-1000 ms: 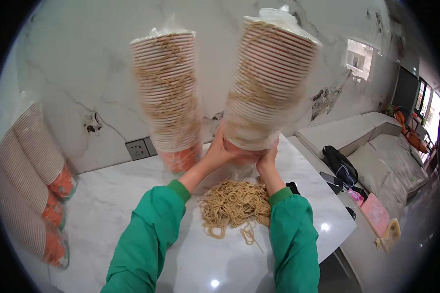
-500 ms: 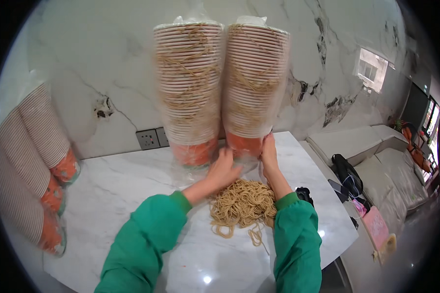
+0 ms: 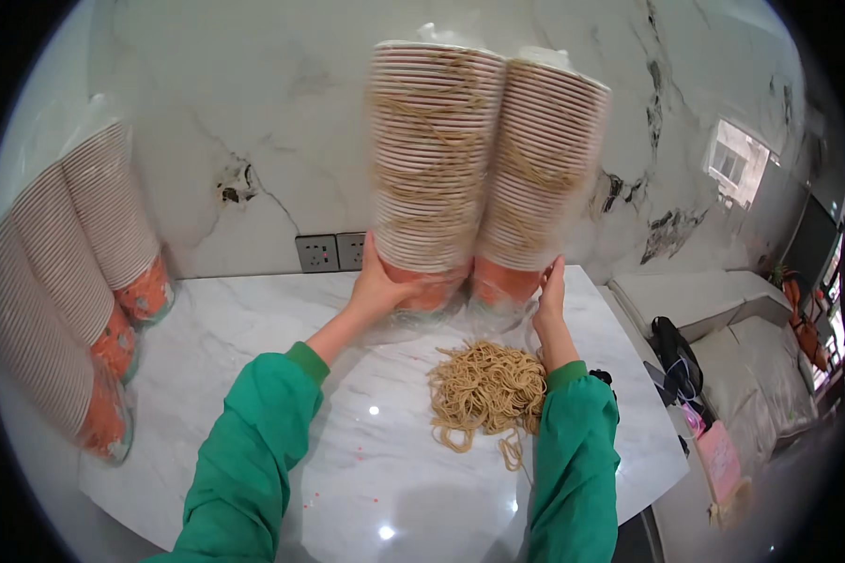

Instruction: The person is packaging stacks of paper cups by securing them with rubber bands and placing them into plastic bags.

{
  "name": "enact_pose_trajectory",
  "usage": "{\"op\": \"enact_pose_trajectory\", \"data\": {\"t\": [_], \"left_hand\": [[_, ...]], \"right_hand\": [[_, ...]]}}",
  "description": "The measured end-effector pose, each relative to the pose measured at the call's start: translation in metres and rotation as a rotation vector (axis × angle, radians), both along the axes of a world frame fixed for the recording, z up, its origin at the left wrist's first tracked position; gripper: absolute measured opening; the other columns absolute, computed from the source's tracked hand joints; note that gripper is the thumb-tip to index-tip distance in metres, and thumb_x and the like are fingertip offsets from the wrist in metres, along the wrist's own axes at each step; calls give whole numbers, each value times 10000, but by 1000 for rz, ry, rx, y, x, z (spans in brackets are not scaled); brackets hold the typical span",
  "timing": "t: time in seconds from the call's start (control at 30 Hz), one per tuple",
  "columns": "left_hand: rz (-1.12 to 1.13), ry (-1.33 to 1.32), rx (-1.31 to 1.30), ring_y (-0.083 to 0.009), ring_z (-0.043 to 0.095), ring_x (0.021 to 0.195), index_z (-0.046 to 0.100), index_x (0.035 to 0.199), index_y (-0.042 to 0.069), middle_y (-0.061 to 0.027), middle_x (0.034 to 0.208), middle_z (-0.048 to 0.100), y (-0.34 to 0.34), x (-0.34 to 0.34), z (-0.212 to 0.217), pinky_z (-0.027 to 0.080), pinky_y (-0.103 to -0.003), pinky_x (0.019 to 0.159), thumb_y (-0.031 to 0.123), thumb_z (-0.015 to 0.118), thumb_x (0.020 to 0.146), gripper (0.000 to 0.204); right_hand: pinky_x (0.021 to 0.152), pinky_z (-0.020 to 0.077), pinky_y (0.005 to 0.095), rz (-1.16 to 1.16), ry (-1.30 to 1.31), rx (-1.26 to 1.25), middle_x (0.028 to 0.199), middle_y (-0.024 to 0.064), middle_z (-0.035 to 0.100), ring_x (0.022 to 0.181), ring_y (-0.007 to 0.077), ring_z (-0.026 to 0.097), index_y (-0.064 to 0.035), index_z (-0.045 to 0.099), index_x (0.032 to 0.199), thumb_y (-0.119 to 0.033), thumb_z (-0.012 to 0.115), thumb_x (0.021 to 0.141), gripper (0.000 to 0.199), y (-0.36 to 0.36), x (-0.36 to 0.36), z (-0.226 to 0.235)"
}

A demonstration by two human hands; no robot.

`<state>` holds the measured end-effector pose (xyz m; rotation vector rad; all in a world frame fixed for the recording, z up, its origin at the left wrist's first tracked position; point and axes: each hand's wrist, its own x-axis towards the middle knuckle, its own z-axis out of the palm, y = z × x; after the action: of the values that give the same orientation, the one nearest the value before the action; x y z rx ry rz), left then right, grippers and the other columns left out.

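Two tall stacks of nested paper cups in clear plastic, a left stack [image 3: 432,155] and a right stack [image 3: 545,159], stand side by side against each other, with pale rims above and orange at the bottom. Tan strands cross the sides of both. Low on the left stack, my left hand [image 3: 377,286] grips its outer side with the thumb across the front. My right hand [image 3: 552,305] clasps the lower outer side of the right stack; some of its fingers are hidden. A loose heap of tan cord [image 3: 488,387] lies in front of the stacks, beside my right forearm.
More wrapped cup stacks [image 3: 113,206] stand along the left side of the white marbled table [image 3: 253,314]. Wall sockets [image 3: 330,252] sit behind the left stack. Beyond the table's right edge are a sofa [image 3: 760,352] and a black bag [image 3: 676,357].
My left hand has moved from the front between the stacks to the left stack's outer side. Both stacks now lean slightly rightward. The whole view has shifted a little.
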<state>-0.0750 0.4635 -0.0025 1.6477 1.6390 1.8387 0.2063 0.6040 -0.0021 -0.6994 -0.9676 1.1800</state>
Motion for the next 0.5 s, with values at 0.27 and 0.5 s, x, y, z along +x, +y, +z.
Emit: {"op": "enact_pose_trajectory", "data": {"t": [0.27, 0.5], "left_hand": [[-161, 3, -64, -400, 408, 1413, 142, 1565, 117, -256, 1514, 390, 30, 36, 7, 386, -470, 1143, 412, 915, 647, 1236], [-128, 117, -253, -475, 439, 1384, -114, 1603, 71, -333, 1577, 272, 66, 83, 6, 431, -488, 1107, 525, 832, 711, 1377]], "right_hand": [[1045, 388, 463, -3, 33, -165, 1516, 16, 504, 1344, 228, 479, -173, 448, 1504, -713, 372, 968, 765, 5, 44, 12], [1062, 196, 713, 62, -128, 16, 1619, 38, 374, 1464, 321, 325, -263, 327, 1586, -857, 367, 875, 927, 36, 111, -4]]}}
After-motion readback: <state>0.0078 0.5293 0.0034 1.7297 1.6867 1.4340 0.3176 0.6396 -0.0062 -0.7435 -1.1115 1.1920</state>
